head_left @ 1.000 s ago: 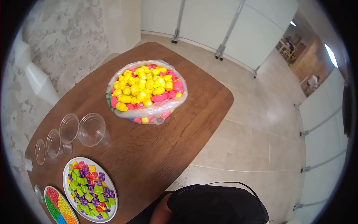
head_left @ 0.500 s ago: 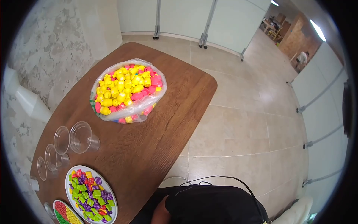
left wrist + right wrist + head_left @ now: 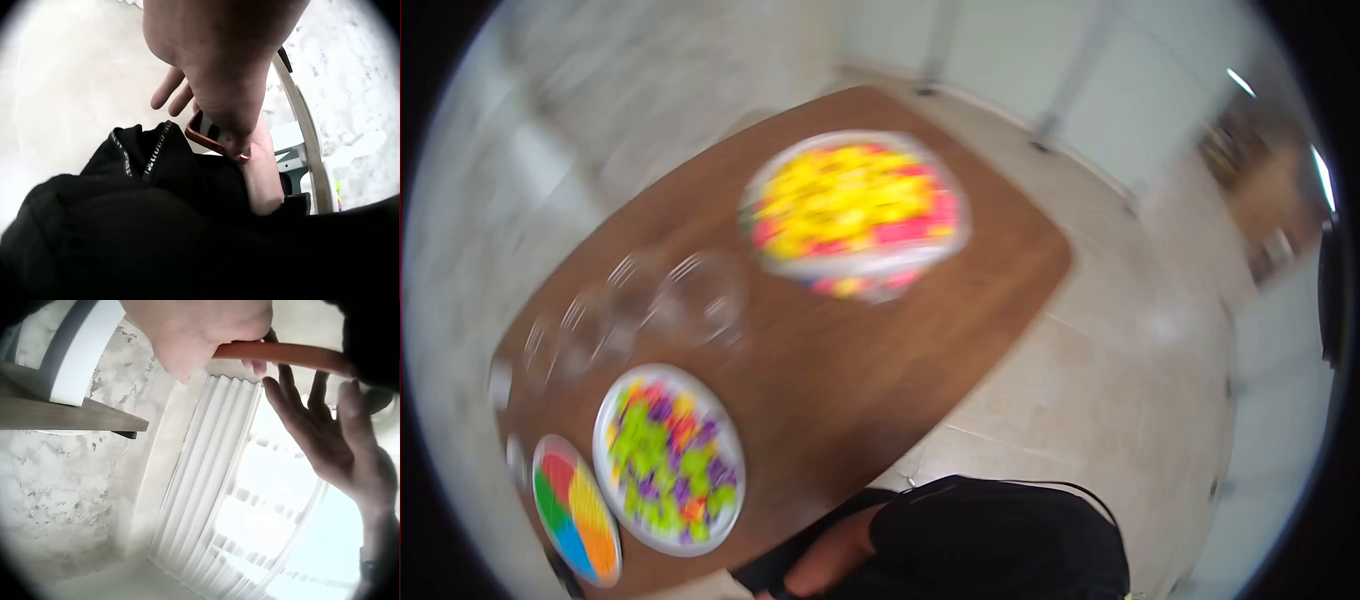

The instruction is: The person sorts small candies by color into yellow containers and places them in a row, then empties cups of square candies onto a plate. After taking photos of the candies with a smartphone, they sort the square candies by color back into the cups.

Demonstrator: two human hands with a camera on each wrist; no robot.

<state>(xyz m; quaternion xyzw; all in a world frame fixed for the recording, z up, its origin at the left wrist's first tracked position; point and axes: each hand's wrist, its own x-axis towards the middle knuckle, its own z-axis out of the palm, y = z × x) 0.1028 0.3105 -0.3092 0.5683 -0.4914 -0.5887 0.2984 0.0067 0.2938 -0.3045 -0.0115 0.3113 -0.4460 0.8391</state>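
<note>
A phone in an orange-red case (image 3: 203,139) is in my right hand (image 3: 265,165), whose fingers curl round it in the left wrist view. Seen edge-on in the right wrist view, the phone (image 3: 287,355) extends out from my right hand (image 3: 206,331). My left hand (image 3: 340,447) is beside and below it, fingers extended and spread, their tips close to the case; whether they touch is unclear. In the left wrist view my left hand (image 3: 219,90) reaches over the phone. The head view shows a bare forearm (image 3: 835,555) but neither hand clearly.
On the brown table (image 3: 820,380) are a bag of yellow and pink pieces (image 3: 850,205), clear containers (image 3: 700,297), a plate of wrapped pieces (image 3: 670,460) and a plate of small coloured pieces (image 3: 578,510). A black garment (image 3: 1000,545) is close to the table's edge.
The head view has swung and blurred, so the table's things appear farther right and higher than half a second ago. More of the forearm shows. The things on the table keep their arrangement.
</note>
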